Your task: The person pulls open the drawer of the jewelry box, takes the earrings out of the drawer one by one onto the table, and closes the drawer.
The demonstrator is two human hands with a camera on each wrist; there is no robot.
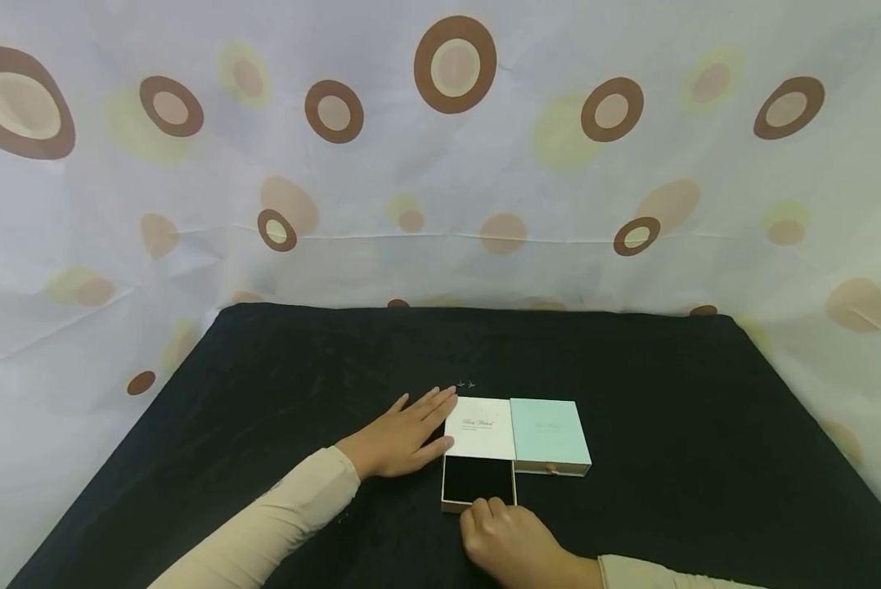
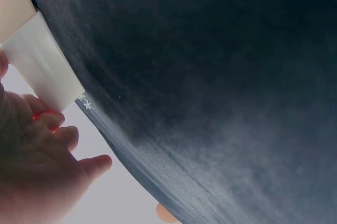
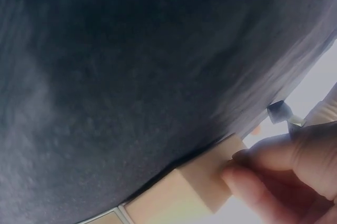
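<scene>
A white box [image 1: 479, 428] with lettering on its lid lies on the black cloth, its black-lined drawer [image 1: 478, 477] pulled partway out toward the front. My left hand [image 1: 406, 433] rests against the box's left edge, fingers straight and thumb apart. At the drawer's front, my right hand [image 1: 510, 540] has curled fingers. The right wrist view shows its thumb and finger [image 3: 258, 182] pinching the drawer's front end; any pull tab there is hidden. Touching the white box on the right is a mint-green box [image 1: 550, 431] with its drawer in.
Two small silvery star-like pieces [image 1: 465, 384] lie just behind the white box. The mint-green box shows a small orange tab [image 1: 552, 469] at its front. Black cloth [image 1: 690, 425] covers the table, and a patterned white curtain [image 1: 440, 180] hangs behind.
</scene>
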